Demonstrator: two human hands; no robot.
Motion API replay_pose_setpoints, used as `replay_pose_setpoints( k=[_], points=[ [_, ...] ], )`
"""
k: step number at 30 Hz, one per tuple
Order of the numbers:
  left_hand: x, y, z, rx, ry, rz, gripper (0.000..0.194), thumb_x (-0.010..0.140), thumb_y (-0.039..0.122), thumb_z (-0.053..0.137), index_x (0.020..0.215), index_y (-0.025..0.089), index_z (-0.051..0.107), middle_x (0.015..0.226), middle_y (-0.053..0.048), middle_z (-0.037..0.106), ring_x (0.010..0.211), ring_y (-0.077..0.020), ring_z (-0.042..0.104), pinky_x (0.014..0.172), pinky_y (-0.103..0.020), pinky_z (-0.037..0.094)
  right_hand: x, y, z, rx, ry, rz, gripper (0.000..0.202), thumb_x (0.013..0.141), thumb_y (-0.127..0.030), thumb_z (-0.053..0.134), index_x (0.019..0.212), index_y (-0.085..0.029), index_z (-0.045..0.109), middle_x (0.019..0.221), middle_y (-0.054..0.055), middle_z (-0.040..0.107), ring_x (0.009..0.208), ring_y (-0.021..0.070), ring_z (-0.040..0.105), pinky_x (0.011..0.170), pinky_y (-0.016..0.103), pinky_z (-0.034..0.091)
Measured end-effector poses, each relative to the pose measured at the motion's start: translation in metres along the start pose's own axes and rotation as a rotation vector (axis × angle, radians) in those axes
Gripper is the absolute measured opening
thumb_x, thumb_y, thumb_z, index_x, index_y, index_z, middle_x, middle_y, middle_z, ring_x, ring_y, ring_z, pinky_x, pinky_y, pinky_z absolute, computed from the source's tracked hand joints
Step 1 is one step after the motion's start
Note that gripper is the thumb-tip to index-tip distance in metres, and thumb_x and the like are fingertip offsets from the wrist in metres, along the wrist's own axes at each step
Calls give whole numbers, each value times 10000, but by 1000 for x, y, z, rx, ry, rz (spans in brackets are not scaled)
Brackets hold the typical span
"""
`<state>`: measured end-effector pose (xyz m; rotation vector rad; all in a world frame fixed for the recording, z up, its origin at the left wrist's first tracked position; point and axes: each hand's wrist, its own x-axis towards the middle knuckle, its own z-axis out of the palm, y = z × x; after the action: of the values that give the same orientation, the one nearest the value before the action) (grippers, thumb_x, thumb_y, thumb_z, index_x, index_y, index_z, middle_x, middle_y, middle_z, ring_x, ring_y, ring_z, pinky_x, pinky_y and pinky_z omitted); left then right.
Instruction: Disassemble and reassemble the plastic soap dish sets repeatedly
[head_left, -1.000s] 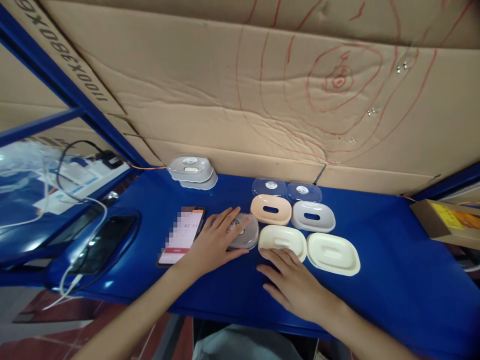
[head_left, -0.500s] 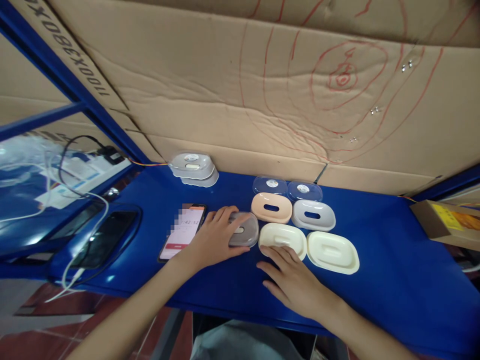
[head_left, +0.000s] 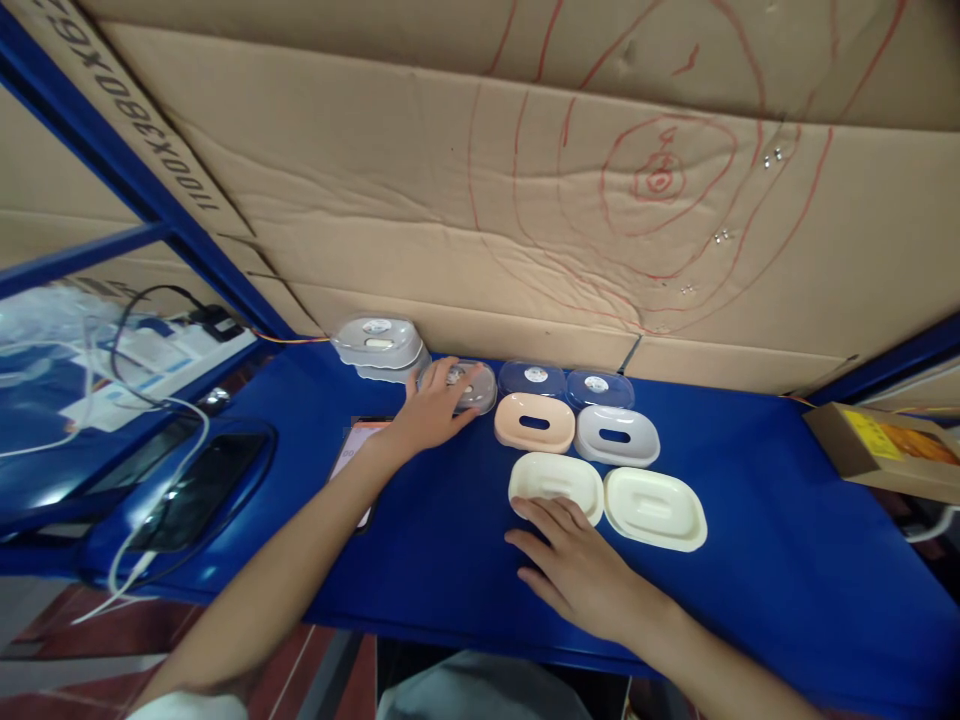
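My left hand (head_left: 435,412) grips a grey soap box with a clear lid (head_left: 480,388), its fingers over the top and its thumb at the near side. This box sits beside a stack of similar lidded soap boxes (head_left: 379,345). My right hand (head_left: 574,560) is open, fingertips over the near edge of a cream soap tray (head_left: 551,470). A second cream tray (head_left: 656,508) lies to its right. Behind them are a peach slotted dish (head_left: 517,425) and a pale grey slotted dish (head_left: 645,440). Two clear lids (head_left: 529,378) (head_left: 598,388) lie at the back.
A phone with a lit screen (head_left: 352,455) lies partly under my left forearm. Farther left are a dark phone (head_left: 199,490), white cables (head_left: 202,425) and a power strip (head_left: 176,365). Cardboard (head_left: 375,200) walls the back of the blue table (head_left: 765,560). A carton (head_left: 862,450) stands right.
My left hand has moved the grey soap box back and to the left, from beside the cream tray to next to the stack. My right hand has stayed by the tray.
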<state>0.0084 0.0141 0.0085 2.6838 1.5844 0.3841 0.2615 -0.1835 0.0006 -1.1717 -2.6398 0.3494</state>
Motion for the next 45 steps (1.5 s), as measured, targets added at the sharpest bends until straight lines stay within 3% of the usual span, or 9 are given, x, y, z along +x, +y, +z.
replay_pose_setpoints(
  k=[5, 10, 15, 18, 27, 30, 33, 39, 45],
  points=[
    [6, 15, -7, -46, 81, 63, 627, 1049, 257, 438, 1650, 137, 301, 1677, -287, 340, 1580, -460, 274, 1203, -793, 107, -3, 1, 3, 6, 21, 2, 371, 1044, -270, 598, 1412, -221, 590, 1613, 136, 492, 1458, 321, 510, 1221, 567, 419],
    [-29, 49, -16, -160, 33, 299, 575, 1055, 265, 457, 1618, 221, 348, 1665, -151, 436, 1549, -269, 394, 1236, -477, 373, -3, 1, -5, 54, 106, -75, 369, 1048, -243, 576, 1416, -213, 593, 1634, 142, 454, 1492, 306, 476, 1237, 510, 418],
    [-39, 53, 2, -223, 20, 389, 296, 1028, 254, 580, 1313, 248, 660, 1573, -118, 567, 1486, -327, 488, 1156, -518, 451, 3, 9, -9, 64, 222, -67, 217, 1055, -197, 551, 1241, -180, 662, 1214, 113, 736, 1145, 267, 691, 1044, 490, 539],
    [-40, 51, 8, -256, 94, 340, 154, 1037, 249, 593, 1142, 218, 700, 1391, -120, 698, 1371, -328, 593, 1061, -501, 502, 5, 14, -7, 89, 262, -66, 189, 1043, -158, 556, 1191, -204, 665, 1053, 68, 752, 975, 227, 708, 920, 438, 557],
    [-65, 73, -23, -412, 241, 456, 73, 1046, 270, 618, 1004, 219, 649, 1055, -28, 778, 1046, -196, 713, 928, -370, 466, -8, 28, -19, 35, 526, 277, 590, 1010, -404, 639, 1542, -273, 422, 1609, 181, 375, 1503, 418, 398, 1139, 612, 456],
    [-73, 85, -23, -368, 196, 630, 97, 1050, 241, 589, 989, 194, 648, 1007, -27, 780, 973, -189, 710, 899, -376, 442, -11, 37, -24, 69, 502, 289, 540, 1049, -459, 533, 1548, -281, 435, 1634, 166, 362, 1509, 426, 396, 1166, 630, 423],
    [-78, 92, -15, -273, 115, 767, 139, 1051, 231, 561, 959, 189, 656, 964, -20, 769, 953, -196, 697, 910, -389, 427, -9, 41, -24, 92, 468, 305, 373, 1080, -386, 479, 1429, -286, 566, 1506, 135, 539, 1384, 361, 549, 1124, 564, 476],
    [-80, 90, -8, -278, -6, 747, 149, 1004, 322, 596, 1064, 208, 672, 1099, -56, 757, 1044, -244, 668, 969, -421, 420, 2, 36, -16, 128, 321, 300, 271, 1079, -275, 514, 1316, -247, 641, 1350, 112, 666, 1259, 292, 632, 1077, 482, 522],
    [-77, 83, -3, -280, -156, 647, 798, 849, 466, 807, 1528, 238, 455, 1620, -222, 460, 1506, -439, 393, 1185, -632, 289, 2, 34, -11, 166, 329, 284, 273, 1073, -266, 521, 1318, -247, 640, 1358, 116, 660, 1278, 295, 622, 1075, 484, 537]
  ],
)
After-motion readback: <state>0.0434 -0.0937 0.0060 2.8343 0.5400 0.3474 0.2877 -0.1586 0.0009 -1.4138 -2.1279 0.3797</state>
